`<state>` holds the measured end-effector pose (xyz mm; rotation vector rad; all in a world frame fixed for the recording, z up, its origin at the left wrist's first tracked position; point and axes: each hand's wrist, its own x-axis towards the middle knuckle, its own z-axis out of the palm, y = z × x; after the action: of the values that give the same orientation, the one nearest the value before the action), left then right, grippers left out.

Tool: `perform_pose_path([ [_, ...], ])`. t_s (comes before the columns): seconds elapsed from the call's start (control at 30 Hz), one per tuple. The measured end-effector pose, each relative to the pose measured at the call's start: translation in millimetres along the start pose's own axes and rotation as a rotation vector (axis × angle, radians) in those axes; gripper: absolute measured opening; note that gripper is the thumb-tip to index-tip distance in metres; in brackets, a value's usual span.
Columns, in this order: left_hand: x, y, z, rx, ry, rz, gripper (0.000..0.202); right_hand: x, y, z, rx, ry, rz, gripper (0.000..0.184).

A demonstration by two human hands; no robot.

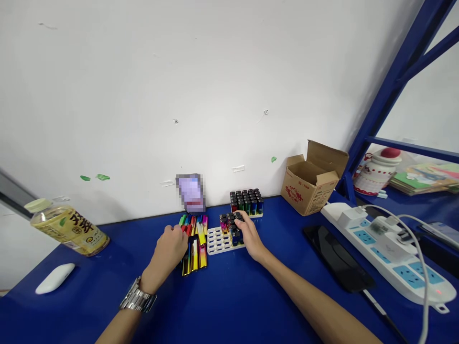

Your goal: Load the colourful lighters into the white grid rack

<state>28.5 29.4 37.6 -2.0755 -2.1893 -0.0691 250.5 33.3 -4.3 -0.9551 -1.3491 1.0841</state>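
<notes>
My left hand, with a metal watch on the wrist, is closed at the left edge of a loose pile of shiny coloured lighters. Its fingertips are on a red one and partly hidden. My right hand has its fingers curled around black-topped lighters standing upright at the right end of a white holed rack. Holes without lighters show at the rack's left end. Behind it, a second rack full of upright lighters stands near the wall.
A phone-like screen, blurred, leans on the wall. To the left are a drink bottle and a white mouse. An open cardboard box, a black phone and a power strip with cables occupy the right.
</notes>
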Motion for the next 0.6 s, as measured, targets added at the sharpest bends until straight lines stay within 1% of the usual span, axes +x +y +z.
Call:
perform_pose_path([
  [0.17,-14.4,14.5,-3.9,0.096,0.06,0.026,0.034,-0.6,-1.6,0.0,-0.007,0.007,-0.001,0.024],
  [0.23,-16.2,22.9,-6.0,0.052,0.105,0.074,0.039,-0.6,-1.8,0.2,-0.003,0.007,-0.007,0.024],
  [0.3,-14.6,32.3,-6.9,-0.12,0.13,0.212,0.042,-0.3,-1.6,0.4,0.0,0.01,-0.013,0.023],
  [0.33,-12.7,37.2,-6.8,-0.234,0.121,0.294,0.045,-0.1,-1.5,0.4,0.0,0.011,-0.017,0.023],
  [0.4,-7.2,47.1,-5.5,-0.449,0.061,0.422,0.053,0.3,-1.4,0.3,-0.004,0.014,-0.023,0.022],
  [0.43,-4.1,52.0,-4.8,-0.531,0.019,0.455,0.055,0.5,-1.5,0.3,-0.008,0.018,-0.024,0.022],
  [0.47,-1.1,56.8,-4.2,-0.596,-0.024,0.47,0.051,0.7,-1.6,0.2,-0.013,0.021,-0.024,0.022],
  [0.53,4.0,64.9,-4.7,-0.69,-0.078,0.477,0.039,0.8,-1.8,0.2,-0.022,0.027,-0.022,0.021],
  [0.57,5.8,67.8,-6.3,-0.726,-0.079,0.481,0.033,0.9,-1.8,0.3,-0.024,0.028,-0.021,0.021],
  [0.6,7.3,69.5,-8.8,-0.762,-0.057,0.479,0.03,0.8,-1.7,0.3,-0.024,0.025,-0.021,0.02],
])
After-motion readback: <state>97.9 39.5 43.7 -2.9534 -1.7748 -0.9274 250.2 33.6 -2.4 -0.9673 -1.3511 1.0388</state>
